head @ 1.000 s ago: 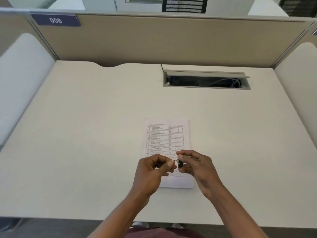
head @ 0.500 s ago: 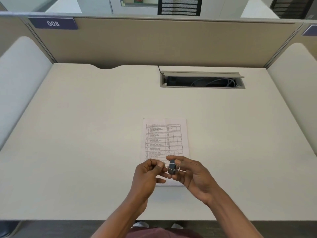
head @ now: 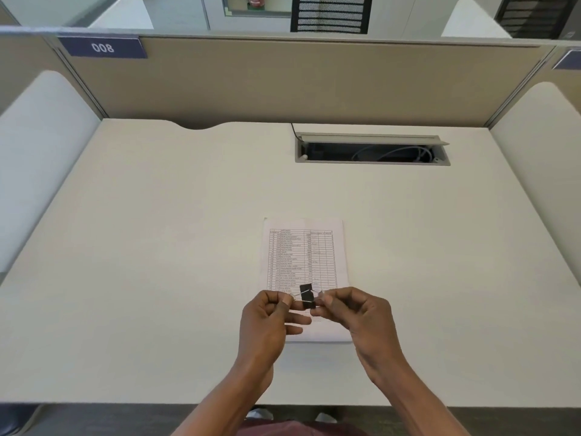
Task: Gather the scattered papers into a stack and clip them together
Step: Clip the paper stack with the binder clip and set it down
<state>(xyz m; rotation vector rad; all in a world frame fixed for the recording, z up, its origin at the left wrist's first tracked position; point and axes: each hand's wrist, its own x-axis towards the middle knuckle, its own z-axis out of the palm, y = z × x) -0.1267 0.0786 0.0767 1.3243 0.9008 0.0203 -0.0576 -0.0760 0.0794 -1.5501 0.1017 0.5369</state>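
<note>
Both hands, left (head: 267, 322) and right (head: 358, 319), pinch the wire handles of a black binder clip (head: 307, 296) above the stacked papers (head: 303, 247) on the worktop (head: 157, 247); squeezing evenly should open it before it slides onto the stack's edge.

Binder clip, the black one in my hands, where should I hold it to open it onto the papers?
Pinch the two wire handles, which stick out left and right of the binder clip, squeezing them together from behind so the mouth faces the stack of papers.

Cream desk (head: 157, 247) — one paper stack (head: 303, 256) (seemingly several sheets) lying flat.
</note>
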